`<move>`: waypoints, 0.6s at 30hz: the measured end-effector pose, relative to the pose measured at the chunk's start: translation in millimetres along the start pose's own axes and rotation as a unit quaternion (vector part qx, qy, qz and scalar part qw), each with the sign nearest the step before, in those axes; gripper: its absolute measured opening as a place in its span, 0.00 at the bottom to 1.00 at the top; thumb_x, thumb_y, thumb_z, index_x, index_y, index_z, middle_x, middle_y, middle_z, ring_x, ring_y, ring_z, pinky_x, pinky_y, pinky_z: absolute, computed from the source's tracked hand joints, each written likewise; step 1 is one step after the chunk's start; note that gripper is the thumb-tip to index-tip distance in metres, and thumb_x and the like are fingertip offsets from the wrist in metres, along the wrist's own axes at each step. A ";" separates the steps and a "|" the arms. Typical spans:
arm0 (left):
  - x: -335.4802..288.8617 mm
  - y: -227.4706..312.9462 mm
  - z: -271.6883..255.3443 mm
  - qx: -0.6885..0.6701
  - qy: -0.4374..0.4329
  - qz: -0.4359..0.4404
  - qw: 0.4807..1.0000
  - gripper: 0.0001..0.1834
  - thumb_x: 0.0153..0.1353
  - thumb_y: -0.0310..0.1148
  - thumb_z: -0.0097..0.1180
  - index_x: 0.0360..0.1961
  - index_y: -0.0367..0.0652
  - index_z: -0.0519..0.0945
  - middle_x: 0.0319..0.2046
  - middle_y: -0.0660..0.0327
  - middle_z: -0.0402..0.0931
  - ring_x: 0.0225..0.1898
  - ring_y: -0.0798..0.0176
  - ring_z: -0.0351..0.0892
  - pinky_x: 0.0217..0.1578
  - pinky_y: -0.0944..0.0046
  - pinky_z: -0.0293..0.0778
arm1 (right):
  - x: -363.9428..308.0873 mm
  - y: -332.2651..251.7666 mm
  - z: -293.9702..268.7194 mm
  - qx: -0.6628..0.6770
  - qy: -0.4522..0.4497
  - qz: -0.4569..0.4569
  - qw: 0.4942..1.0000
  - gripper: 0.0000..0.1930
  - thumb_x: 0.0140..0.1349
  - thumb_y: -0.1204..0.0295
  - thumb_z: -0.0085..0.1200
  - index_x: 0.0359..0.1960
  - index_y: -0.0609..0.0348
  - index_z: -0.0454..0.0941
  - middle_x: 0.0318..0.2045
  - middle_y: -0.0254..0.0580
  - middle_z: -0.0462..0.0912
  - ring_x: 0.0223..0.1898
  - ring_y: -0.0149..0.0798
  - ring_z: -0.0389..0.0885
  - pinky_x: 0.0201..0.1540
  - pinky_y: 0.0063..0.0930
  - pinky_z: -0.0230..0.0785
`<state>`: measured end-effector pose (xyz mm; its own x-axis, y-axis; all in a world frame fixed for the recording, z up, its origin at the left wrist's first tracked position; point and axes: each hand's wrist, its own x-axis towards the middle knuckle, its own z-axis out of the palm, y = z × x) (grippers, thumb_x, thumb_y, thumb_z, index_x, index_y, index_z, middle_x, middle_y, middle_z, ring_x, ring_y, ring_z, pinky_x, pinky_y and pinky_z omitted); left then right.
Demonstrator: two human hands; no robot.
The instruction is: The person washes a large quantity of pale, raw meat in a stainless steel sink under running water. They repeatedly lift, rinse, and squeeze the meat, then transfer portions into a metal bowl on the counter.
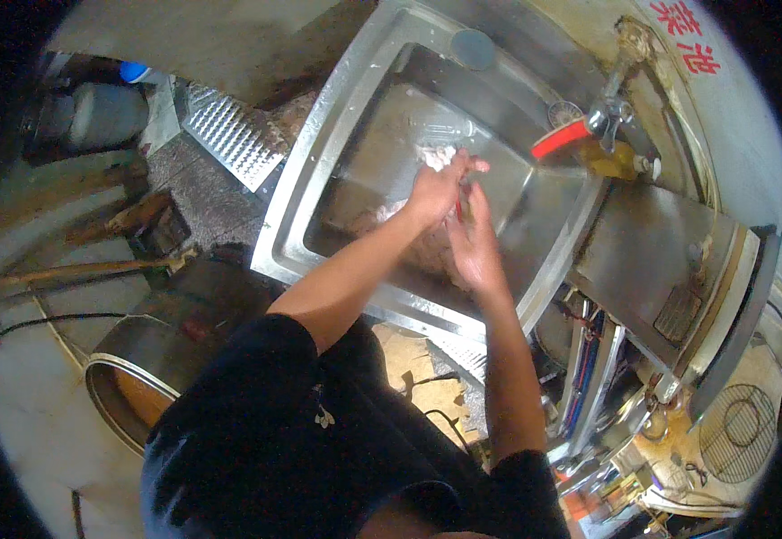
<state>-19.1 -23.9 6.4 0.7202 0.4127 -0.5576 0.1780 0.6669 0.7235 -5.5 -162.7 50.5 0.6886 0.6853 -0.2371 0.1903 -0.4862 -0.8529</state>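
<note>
Both my hands are over a steel sink [283,229], close together in its middle. My left hand [434,193] is closed, with a white, foamy-looking clump [438,158] by its fingers; whether the hand grips it or it lies behind, I cannot tell. A small pink bit shows past the fingertips. Just below and to the right is my right hand [476,251], its palm partly turned up and its fingers stretched toward the left hand. A small red spot shows between the two hands, too small to name. Shallow water and more white foam seem to lie in the basin under my left wrist.
A chrome faucet [605,121] stands at the sink's far right corner, beside a red-edged brush-like tool [560,139]. A round grey disc [473,48] rests at the back rim. Right of the sink is a metal cabinet top [647,260]. A large metal pot [184,314] sits at left.
</note>
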 end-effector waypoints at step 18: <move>85.7 -140.7 -59.4 0.384 -0.010 0.029 0.923 0.19 0.53 0.34 0.65 0.45 0.35 0.82 0.38 0.41 0.82 0.38 0.43 0.85 0.37 0.49 0.81 | -57.2 3.4 -15.3 -0.039 -0.102 0.215 0.971 0.15 0.77 0.64 0.44 0.49 0.64 0.76 0.35 0.59 0.80 0.35 0.52 0.78 0.43 0.42 0.71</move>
<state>-22.2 -45.5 -167.3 0.7542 0.4175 -0.5068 0.5559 0.0050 0.8312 -33.6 -211.8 68.3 0.5655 0.4988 -0.6568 -0.0264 -0.7850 -0.6189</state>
